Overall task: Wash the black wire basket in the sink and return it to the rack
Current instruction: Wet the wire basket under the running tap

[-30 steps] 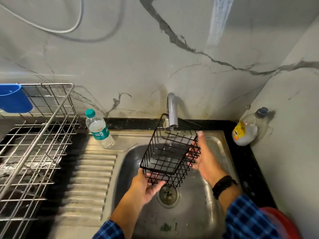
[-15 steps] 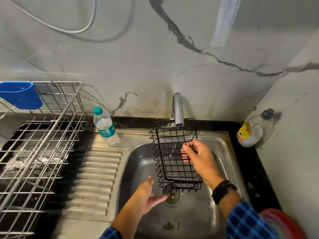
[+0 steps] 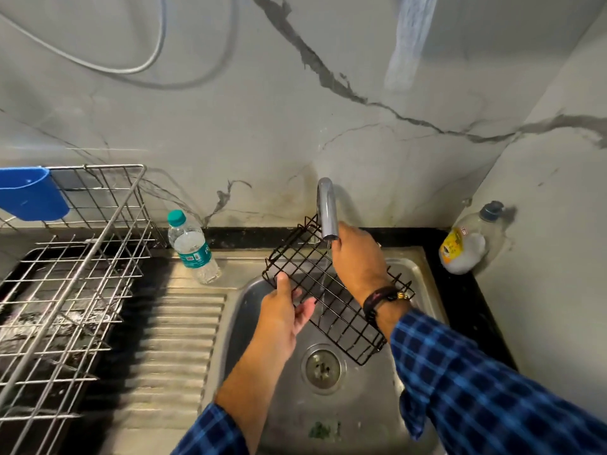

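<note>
— Left hand (image 3: 282,307) is curled round a corner of the basket (image 3: 341,320), held under the tap (image 3: 326,208), over the sink (image 3: 361,408); the right hand (image 3: 358,261) grip can't be told.
— Wet wire could be dropped.

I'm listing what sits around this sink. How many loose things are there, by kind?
Bottles: 2 (water bottle, yellow-label bottle)
Black basket: 1
Steel rack: 1
Blue holder: 1
Total: 5
</note>
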Demonstrator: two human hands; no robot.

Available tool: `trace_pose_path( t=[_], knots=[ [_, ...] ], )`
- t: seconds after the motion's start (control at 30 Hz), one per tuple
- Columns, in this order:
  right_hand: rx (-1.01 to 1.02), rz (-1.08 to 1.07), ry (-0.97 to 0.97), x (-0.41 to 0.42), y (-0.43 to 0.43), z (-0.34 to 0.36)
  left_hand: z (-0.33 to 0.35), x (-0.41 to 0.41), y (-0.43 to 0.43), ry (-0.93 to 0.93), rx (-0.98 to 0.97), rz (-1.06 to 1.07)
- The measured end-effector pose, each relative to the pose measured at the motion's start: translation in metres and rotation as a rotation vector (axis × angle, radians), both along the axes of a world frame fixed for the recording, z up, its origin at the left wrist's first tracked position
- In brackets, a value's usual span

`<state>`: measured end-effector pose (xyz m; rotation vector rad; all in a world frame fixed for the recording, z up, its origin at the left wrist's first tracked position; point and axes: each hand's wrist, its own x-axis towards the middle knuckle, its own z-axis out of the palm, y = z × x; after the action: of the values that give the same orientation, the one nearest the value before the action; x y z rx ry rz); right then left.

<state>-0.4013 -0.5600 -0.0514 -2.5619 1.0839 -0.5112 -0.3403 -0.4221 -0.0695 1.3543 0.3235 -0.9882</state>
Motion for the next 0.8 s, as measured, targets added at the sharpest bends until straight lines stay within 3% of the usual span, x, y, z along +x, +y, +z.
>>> trace_pose_path(
  t=[0.1,0.2,0.43,0.5,0.63,0.67,0.8],
  knots=[
    [-0.165,0.017,0.129,-0.005,0.008,-0.004,-0.004,-0.003,-0.002,-0.073,-0.027,0.112],
    [-0.119,0.095,0.195,-0.009,0.022,-0.006,-0.004,-0.003,-0.001,-0.141,-0.04,0.2],
    [-0.084,0.175,0.349,-0.053,0.034,-0.021,-0.007,-0.003,0.001,-0.09,-0.07,0.341],
    [0.137,0.012,0.228,-0.074,0.028,-0.032,-0.011,-0.001,0.003,-0.072,-0.093,0.369],
    [1.175,-0.442,-0.493,-0.075,0.023,-0.031,-0.02,-0.008,0.001,-0.055,-0.129,0.361],
    [1.284,-0.511,-0.572,-0.072,0.023,-0.026,-0.021,-0.012,-0.001,-0.043,-0.143,0.348],
    [1.262,-0.446,-0.646,-0.075,0.015,-0.018,-0.023,-0.009,0.0,0.09,-0.181,0.327]
  ],
)
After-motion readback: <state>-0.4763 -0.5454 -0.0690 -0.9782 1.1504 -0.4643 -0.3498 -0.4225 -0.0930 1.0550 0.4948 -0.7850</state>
